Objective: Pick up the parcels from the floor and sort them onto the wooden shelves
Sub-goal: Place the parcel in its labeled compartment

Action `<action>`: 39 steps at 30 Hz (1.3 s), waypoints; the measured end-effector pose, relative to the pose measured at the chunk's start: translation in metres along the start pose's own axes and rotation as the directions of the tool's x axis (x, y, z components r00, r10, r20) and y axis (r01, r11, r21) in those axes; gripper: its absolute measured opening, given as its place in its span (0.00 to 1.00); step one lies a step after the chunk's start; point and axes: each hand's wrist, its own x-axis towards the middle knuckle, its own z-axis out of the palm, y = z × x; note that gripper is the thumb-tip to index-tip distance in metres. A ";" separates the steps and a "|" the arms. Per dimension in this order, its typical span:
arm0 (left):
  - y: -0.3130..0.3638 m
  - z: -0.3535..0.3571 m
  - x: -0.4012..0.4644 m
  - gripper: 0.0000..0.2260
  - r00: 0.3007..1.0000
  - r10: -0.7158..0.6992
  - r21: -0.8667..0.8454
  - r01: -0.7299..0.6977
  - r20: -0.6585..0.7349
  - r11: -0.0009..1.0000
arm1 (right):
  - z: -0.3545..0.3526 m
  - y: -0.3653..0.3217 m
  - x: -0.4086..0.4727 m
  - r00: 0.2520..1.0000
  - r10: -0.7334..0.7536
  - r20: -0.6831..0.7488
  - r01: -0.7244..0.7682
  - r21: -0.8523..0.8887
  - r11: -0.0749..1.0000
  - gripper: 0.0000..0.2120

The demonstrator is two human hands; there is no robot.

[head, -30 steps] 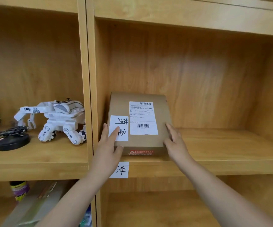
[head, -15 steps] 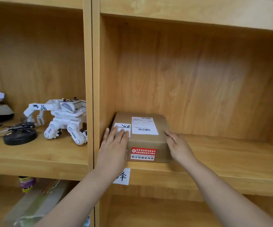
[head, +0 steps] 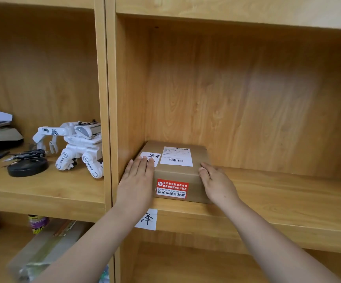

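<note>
Wooden shelves fill the view, split by an upright divider into two compartments. Right of the divider, a brown cardboard parcel is seen lying flat on the shelf board, tucked into the corner beside the divider. A white shipping label and a handwritten slip are stuck on its top, and a red sticker on its front face. The left hand is laid flat with fingers extended over the parcel's divider-side front corner; the right hand is pressed loosely open against the far side. Neither is closed around it. Below the parcel, a paper tag is fixed to the shelf edge. Left of the divider, a white toy robot and a black round base are seen.
</note>
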 end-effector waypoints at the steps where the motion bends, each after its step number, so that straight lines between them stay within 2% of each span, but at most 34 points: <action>1: 0.000 0.000 0.000 0.25 1.000 0.000 0.008 0.000 0.009 1.000 | -0.001 0.000 -0.001 1.000 -0.004 0.005 0.004 -0.007 1.000 0.21; 9: 0.003 -0.010 -0.007 0.26 1.000 -0.004 0.002 0.004 0.005 1.000 | -0.006 -0.003 -0.004 0.998 -0.026 0.053 0.028 -0.026 0.999 0.23; 13: 0.004 -0.017 -0.009 0.27 0.997 -0.023 0.014 0.023 0.068 1.000 | -0.014 -0.004 -0.011 0.997 -0.028 0.068 0.034 -0.081 0.996 0.25; 17: 0.008 -0.033 -0.016 0.27 0.998 -0.043 -0.012 0.043 -0.044 0.999 | -0.023 -0.010 -0.021 0.986 -0.160 -0.041 0.149 -0.193 0.970 0.26; 22: 0.012 -0.046 -0.025 0.26 0.990 -0.051 0.014 0.053 -0.130 0.998 | -0.020 -0.019 -0.030 0.921 -0.375 -0.102 0.336 -0.278 0.900 0.26; 27: 0.013 -0.048 -0.046 0.26 0.985 -0.132 0.078 0.141 -0.111 0.987 | -0.003 -0.028 -0.044 0.840 -0.532 -0.106 0.495 -0.251 0.832 0.24; 34: 0.002 -0.052 -0.107 0.25 0.951 -0.297 0.132 0.305 -0.083 0.943 | 0.038 -0.040 -0.071 0.723 -0.687 -0.070 0.677 -0.124 0.726 0.25; 39: -0.014 -0.063 -0.165 0.25 0.893 -0.449 0.179 0.445 -0.022 0.877 | 0.077 -0.053 -0.104 0.629 -0.777 0.014 0.777 -0.052 0.628 0.25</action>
